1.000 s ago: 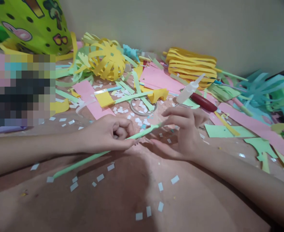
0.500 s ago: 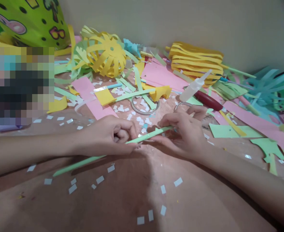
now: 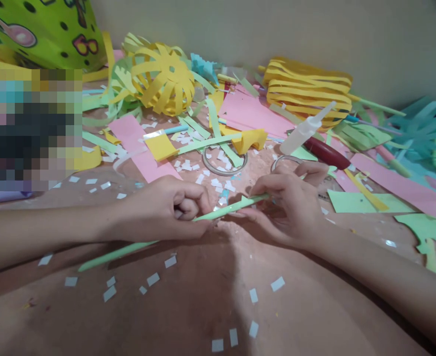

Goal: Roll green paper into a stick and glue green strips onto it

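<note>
A thin stick wrapped in light green paper (image 3: 223, 209) slants across the middle, its lower left end near the work surface. My left hand (image 3: 181, 207) is closed around it, thumb below and fingers curled. Toward its upper right end, my right hand (image 3: 288, 205) pinches the stick between thumb and forefinger, other fingers raised. A small loose paper corner sticks up from the stick just left of my right fingertips. Behind my right hand lie scissors with a metal ring (image 3: 286, 162), partly hidden by the fingers. White paper bits (image 3: 153, 279) are scattered around both hands.
A clear glue bottle (image 3: 297, 137) leans beside a dark red handle (image 3: 327, 153). Behind are yellow paper lanterns (image 3: 162, 79), pink paper strips (image 3: 399, 185), a metal ring (image 3: 225, 170) and green scraps (image 3: 370, 201). A patterned green bag (image 3: 51, 34) stands at the back left, against the wall.
Both hands keep nearly the same hold on the green stick. The view has shifted slightly, so objects at the right appear a little farther right.
</note>
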`<state>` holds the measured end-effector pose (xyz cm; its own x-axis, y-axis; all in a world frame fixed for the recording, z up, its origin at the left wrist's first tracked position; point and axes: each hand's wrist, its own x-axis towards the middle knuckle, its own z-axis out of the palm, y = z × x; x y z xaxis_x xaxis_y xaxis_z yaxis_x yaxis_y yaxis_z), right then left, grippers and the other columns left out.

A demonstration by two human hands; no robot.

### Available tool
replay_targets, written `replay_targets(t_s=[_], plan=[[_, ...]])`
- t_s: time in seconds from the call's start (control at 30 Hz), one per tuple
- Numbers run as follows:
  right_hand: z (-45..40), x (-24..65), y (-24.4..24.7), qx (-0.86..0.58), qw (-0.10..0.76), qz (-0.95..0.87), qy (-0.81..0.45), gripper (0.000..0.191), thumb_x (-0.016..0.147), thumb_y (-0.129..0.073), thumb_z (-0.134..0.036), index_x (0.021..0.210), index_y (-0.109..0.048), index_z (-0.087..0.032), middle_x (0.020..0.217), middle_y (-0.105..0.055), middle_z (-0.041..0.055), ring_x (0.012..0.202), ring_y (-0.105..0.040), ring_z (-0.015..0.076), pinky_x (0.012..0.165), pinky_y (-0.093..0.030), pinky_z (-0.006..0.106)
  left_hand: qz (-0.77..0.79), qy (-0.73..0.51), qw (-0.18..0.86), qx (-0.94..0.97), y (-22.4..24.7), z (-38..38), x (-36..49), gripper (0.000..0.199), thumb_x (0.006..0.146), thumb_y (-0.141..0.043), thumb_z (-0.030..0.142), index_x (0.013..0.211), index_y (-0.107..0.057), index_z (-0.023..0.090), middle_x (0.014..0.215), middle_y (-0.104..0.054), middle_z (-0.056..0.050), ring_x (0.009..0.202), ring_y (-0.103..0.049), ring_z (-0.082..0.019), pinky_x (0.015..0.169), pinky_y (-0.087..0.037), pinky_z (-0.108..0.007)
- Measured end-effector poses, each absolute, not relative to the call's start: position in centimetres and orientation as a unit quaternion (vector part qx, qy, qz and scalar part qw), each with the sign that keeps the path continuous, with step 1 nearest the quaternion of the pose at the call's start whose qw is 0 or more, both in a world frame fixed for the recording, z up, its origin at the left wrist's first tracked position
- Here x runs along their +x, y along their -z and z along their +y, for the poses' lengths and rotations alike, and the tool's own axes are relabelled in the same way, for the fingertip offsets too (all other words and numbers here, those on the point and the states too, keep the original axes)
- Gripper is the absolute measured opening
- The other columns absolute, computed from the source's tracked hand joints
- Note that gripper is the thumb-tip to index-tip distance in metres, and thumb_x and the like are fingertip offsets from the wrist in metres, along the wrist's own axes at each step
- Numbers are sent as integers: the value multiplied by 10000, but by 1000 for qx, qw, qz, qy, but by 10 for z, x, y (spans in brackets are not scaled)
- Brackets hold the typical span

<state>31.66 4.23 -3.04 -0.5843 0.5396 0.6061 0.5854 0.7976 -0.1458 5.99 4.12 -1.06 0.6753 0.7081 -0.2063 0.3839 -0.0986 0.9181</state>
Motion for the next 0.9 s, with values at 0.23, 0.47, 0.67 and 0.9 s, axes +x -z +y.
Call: replay_targets(t_s=[0.23, 0.47, 0.67, 0.9], plan=[[42, 317, 27, -303, 324, -896, 23, 302, 953, -669, -449, 1046, -496, -220, 757, -699, -35, 686, -662, 176, 782, -368, 410, 399, -160, 569, 701, 6, 35, 62, 165, 853, -643, 248, 739, -580, 145, 550, -282, 103, 511, -194, -41, 459, -133, -200], [40, 319, 27, -318, 312, -895, -14, 306, 952, -662, -445, 1066, -504, -209, 810, -693, -10, 763, -675, 198, 823, -362, 433, 440, -170, 554, 686, -1, 29, 66, 185, 848, -671, 261, 740, -569, 149, 580, -265, 97, 553, -169, -57, 500, -107, -236], [38, 318, 26, -340, 303, -889, -44, 336, 924, -698, -441, 1074, -494, -219, 886, -698, 2, 801, -666, 196, 843, -370, 418, 449, -160, 538, 695, -2, 28, 66, 197, 856, -662, 288, 756, -561, 152, 577, -264, 98, 556, -177, -59, 505, -120, -219], [38, 317, 25, -337, 311, -887, -56, 313, 922, -689, -414, 1066, -485, -225, 898, -705, -11, 753, -633, 167, 771, -357, 372, 444, -167, 527, 705, 1, 28, 67, 198, 866, -654, 278, 745, -545, 165, 567, -254, 101, 545, -166, -64, 493, -117, -226]])
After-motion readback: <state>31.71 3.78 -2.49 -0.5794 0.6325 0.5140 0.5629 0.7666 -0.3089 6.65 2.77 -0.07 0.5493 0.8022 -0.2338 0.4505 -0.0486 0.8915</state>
